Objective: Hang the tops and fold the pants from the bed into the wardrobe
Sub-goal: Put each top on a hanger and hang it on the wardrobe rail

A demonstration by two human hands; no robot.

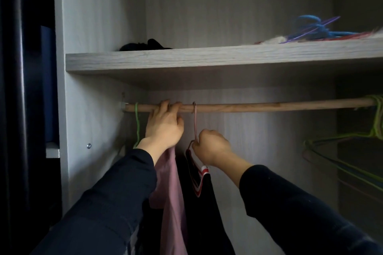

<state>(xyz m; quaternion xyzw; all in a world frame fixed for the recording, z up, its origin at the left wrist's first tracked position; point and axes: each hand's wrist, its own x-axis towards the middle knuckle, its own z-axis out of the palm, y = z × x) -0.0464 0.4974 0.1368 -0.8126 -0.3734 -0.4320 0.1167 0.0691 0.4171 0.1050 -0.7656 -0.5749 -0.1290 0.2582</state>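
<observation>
A wooden rail (259, 106) runs across the wardrobe under a shelf. My left hand (163, 126) reaches up with its fingers curled over the rail near its left end. A pink top (171, 192) hangs below that hand. My right hand (211, 147) grips the neck of a pink hanger (194, 122) whose hook sits over the rail. On that hanger hangs a black top (204, 203) with red and white trim. A green hanger (136, 124) hooks the rail further left.
The grey shelf (207, 58) above holds a dark garment (145, 45) at left and loose coloured hangers (317, 29) at right. Several green hangers (352, 151) hang at the rail's right end. The wardrobe side panel (83, 109) stands close on the left.
</observation>
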